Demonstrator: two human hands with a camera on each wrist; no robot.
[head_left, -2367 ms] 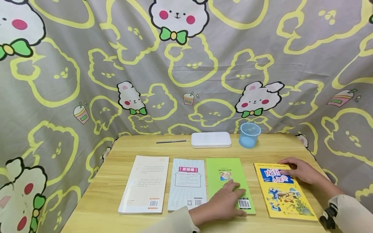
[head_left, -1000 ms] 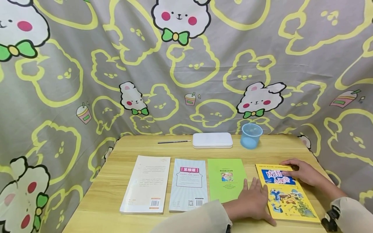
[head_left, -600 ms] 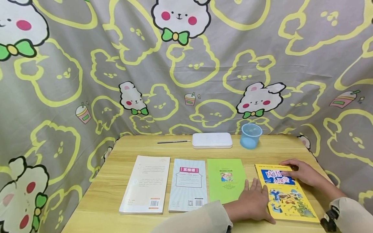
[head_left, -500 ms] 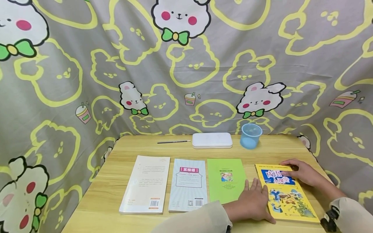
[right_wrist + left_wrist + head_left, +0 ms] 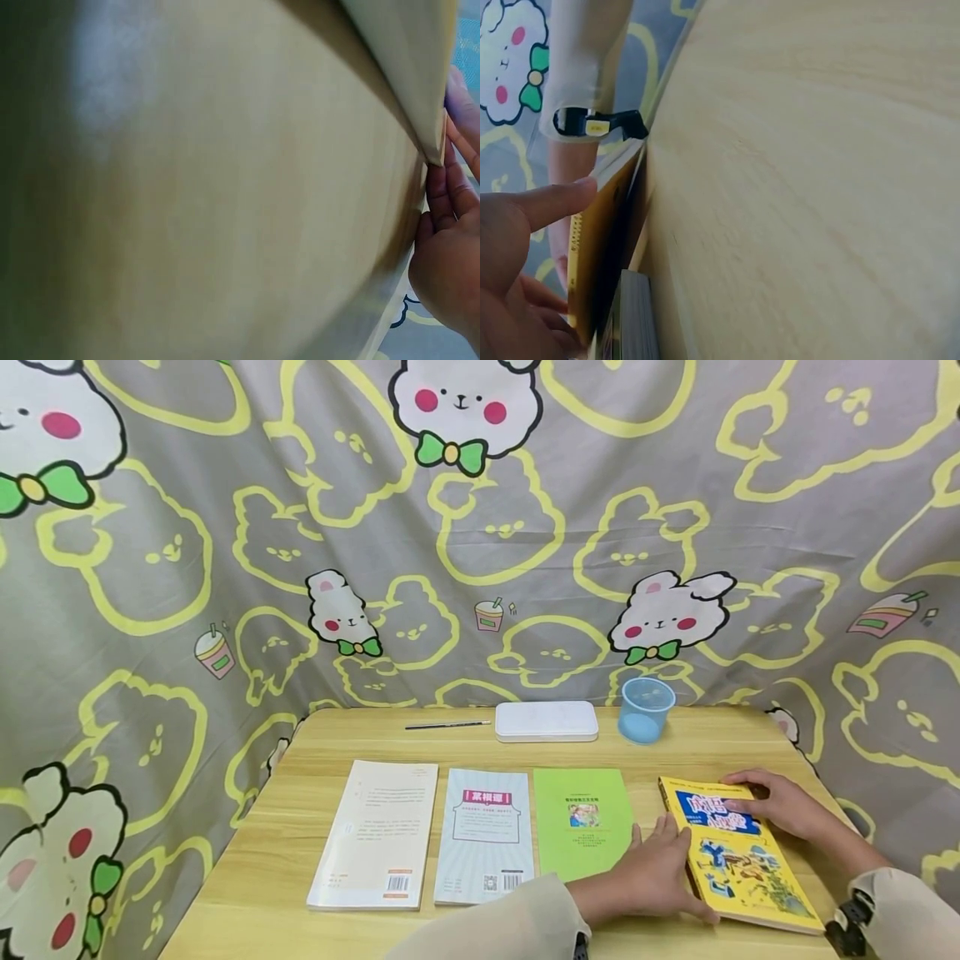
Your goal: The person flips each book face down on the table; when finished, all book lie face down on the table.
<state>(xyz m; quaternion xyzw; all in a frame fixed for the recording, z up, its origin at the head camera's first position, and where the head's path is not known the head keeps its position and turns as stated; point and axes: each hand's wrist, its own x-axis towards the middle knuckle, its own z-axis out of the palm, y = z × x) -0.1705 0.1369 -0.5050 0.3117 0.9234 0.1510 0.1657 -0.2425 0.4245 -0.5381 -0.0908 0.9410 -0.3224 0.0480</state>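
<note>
A yellow picture book [image 5: 738,856] lies at the right of the wooden table [image 5: 300,810]. Its left edge is tilted a little off the wood. My left hand [image 5: 660,870] lies with straight fingers along that raised edge, thumb at the near corner. In the left wrist view the thumb [image 5: 551,204] points at the lifted yellow book [image 5: 581,255], with a dark gap under it. My right hand [image 5: 772,802] rests its fingers on the book's far right corner. The right wrist view shows those fingers [image 5: 442,187] at the corner.
A cream book [image 5: 372,835], a pale blue book [image 5: 486,835] and a green book [image 5: 581,818] lie in a row to the left. At the back are a pencil [image 5: 446,724], a white case [image 5: 546,721] and a blue cup [image 5: 645,708]. A cartoon curtain surrounds the table.
My left hand slid off the green book to the yellow book's left edge. That edge has now risen slightly off the table. My right hand has stayed on the far corner.
</note>
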